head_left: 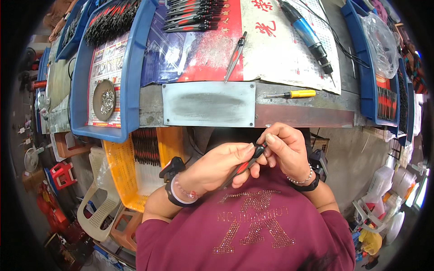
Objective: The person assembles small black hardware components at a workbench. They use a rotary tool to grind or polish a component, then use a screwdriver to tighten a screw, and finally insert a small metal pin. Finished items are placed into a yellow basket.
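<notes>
A black and red drawing compass (242, 169) is held slantwise in front of my chest. My left hand (217, 165) is closed around its body, thumb near the rounded black joint. At the upper end, the fingers of my right hand (287, 151) are pinched together on the compass's head, covering its tip. Whether a small part is also between those fingers is hidden. Just beyond my hands lies a worn pale metal plate (209, 105) at the bench edge. Another compass (235, 56) with silvery legs rests on the papers past it.
A yellow-handled screwdriver (302, 94) and a blue electric screwdriver (309, 38) lie right of the plate. Stacked compasses (192, 16) are at the back. A blue tray (131, 86) at left holds a dish of small metal parts (107, 101); below is a yellow crate (120, 167). Another blue bin (368, 77) stands right.
</notes>
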Available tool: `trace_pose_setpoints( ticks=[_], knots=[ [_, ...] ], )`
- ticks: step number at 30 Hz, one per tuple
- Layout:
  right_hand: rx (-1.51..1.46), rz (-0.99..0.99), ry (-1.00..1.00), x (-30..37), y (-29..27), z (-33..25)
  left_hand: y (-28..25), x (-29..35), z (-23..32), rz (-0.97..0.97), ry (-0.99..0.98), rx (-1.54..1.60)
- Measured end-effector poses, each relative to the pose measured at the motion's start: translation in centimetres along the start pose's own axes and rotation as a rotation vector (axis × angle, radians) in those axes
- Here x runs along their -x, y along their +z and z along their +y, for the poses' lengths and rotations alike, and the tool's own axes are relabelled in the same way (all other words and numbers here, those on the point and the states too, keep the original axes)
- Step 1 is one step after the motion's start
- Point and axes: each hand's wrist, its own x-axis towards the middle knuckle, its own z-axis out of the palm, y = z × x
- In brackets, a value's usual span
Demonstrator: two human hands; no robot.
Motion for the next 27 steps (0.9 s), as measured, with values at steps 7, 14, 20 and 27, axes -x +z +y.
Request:
trace_pose_setpoints(
  ticks=[7, 14, 20, 27],
  knots=[
    [-0.049, 0.018, 0.023, -0.5, 0.5, 0.9, -0.3, 0.0, -0.6, -0.038, -0.054, 0.234],
    [0.013, 0.086, -0.036, -0.5, 1.7, 1.1, -0.2, 0.1, -1.6, 0.034, 0.011, 0.288],
    [0.042, 0.136, -0.062, -0.8, 2.1, 1.0, -0.5, -0.4, -1.8, -0.001, 0.013, 0.375],
    [-0.013, 0.109, -0.014, -1.3, 2.0, 0.7, -0.9, -0.4, -1.5, -0.045, 0.01, 0.418]
  ],
)
